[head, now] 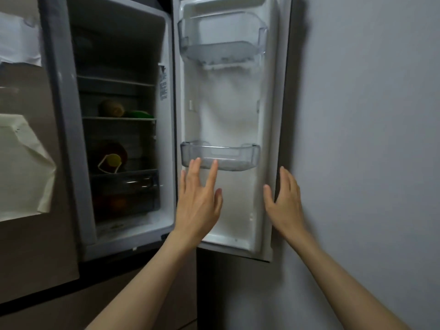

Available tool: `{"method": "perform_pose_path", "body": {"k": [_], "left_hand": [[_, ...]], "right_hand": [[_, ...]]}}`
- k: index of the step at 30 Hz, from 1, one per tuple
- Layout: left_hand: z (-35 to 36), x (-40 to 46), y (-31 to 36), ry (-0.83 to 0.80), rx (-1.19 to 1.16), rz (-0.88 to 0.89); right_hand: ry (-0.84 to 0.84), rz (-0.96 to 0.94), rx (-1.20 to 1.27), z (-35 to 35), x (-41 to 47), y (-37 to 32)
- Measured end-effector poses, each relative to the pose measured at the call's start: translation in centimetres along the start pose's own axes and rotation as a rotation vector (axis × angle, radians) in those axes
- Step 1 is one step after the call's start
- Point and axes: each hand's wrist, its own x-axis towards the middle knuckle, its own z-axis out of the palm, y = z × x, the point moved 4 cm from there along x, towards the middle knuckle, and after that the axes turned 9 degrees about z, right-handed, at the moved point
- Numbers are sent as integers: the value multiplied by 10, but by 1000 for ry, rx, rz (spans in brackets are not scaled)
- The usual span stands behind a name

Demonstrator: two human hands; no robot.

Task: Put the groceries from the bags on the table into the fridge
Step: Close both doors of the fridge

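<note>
The grey fridge (pixel 71 139) is seen open. A big brown bottle with a yellow cap (pixel 110 157) and what may be fruit (pixel 112 108) are kept on its shelves. Nothing is held: the left hand (pixel 198 201) is spread under the clear plastic door bin (pixel 220 156), and the right hand (pixel 284 198) is laid flat by the white door's edge (pixel 277 139).

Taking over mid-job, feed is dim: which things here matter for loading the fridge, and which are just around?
Job:
fridge door, open
lower door bin
upper door bin
interior shelves
left hand, open
right hand, open at the door edge

Just around:
papers on the left door
wall
</note>
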Motion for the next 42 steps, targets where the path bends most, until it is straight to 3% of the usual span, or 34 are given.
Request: {"method": "perform_pose_path", "body": {"k": [5, 8, 14, 21, 25, 35, 42], "left_hand": [[-1, 5, 11, 25, 112, 37], [-1, 11, 21, -41, 171, 138], [-9, -1, 14, -58, 115, 81], [-49, -31, -2, 105, 9, -71], [-74, -55, -8, 92, 10, -43], [-120, -126, -58, -294, -25, 40], [-129, -154, -129, -544, -119, -127]], "right_hand": [[-286, 280, 162, 28, 23, 26], [-268, 312, 238, 35, 21, 33], [-267, 244, 258, 23, 2, 26], [-198, -11, 190, -1, -61, -19], [-122, 4, 278, -6, -80, -48], [-326, -32, 336, 52, -152, -144], [-465, -29, 340, 120, -175, -216]]}}
